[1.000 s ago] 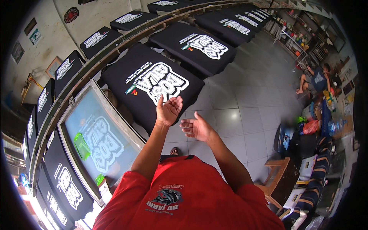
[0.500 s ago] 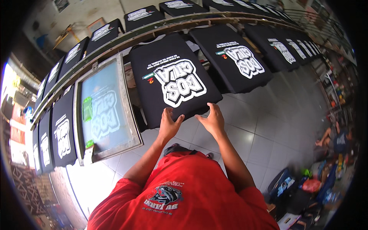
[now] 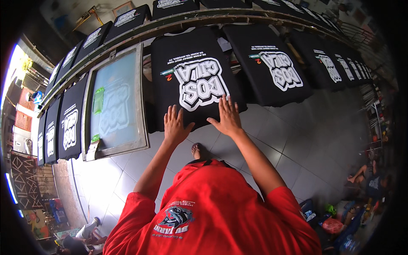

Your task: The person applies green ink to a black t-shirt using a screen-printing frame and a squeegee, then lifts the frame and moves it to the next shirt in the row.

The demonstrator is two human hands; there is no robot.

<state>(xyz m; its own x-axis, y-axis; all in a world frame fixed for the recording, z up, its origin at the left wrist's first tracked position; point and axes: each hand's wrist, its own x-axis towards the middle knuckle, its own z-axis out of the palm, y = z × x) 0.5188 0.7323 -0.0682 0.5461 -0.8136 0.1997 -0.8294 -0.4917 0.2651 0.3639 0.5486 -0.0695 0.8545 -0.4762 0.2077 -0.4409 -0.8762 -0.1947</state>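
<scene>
Left hand and right hand both spread, fingers over lower edge of black shirt at upper centre of frame, contact unclear, screen just left of shirt.

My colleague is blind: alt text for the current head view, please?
A person's open left hand and right hand spread over the near end of a black fabric shirt with bold white lettering; left of it is a rectangular grey-framed pale-blue screen.
</scene>
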